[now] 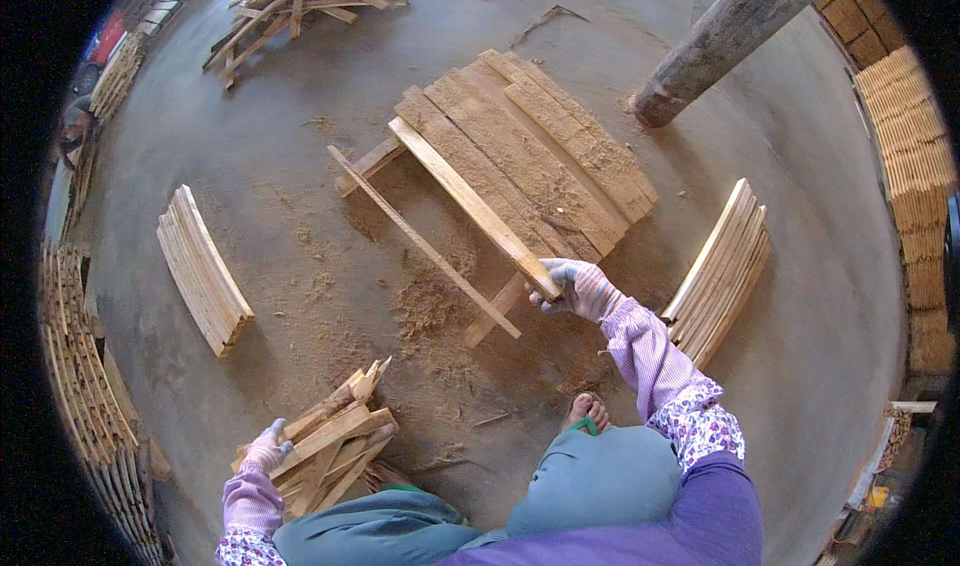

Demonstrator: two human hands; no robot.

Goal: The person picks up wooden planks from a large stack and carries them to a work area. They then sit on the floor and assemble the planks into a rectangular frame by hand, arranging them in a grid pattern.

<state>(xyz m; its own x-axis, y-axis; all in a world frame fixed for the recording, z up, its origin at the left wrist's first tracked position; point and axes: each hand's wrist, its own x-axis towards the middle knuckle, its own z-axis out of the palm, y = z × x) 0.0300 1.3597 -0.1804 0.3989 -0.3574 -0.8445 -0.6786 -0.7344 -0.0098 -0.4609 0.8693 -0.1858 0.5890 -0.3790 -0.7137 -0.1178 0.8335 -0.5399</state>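
My right hand (578, 288), in a striped work glove, is closed around the near end of a wooden slat (470, 201). That slat lies slantwise along the left side of a low stack of sawdust-covered boards (530, 146). At the lower left, my gloved left hand (268, 450) rests at the edge of a heap of wood offcuts (335, 441), its fingers bent over one piece; part of the grip is hidden. A thin wooden strip (425, 241) lies across the supports, left of the slat.
Neat slat stacks stand on the left (203, 269) and the right (718, 274). A scrap pile (300, 6) lies at the far left, and a thick post (725, 41) rises beyond the boards. Stacked wood (905, 176) lines the right edge. Sawdust (435, 306) covers part of the floor.
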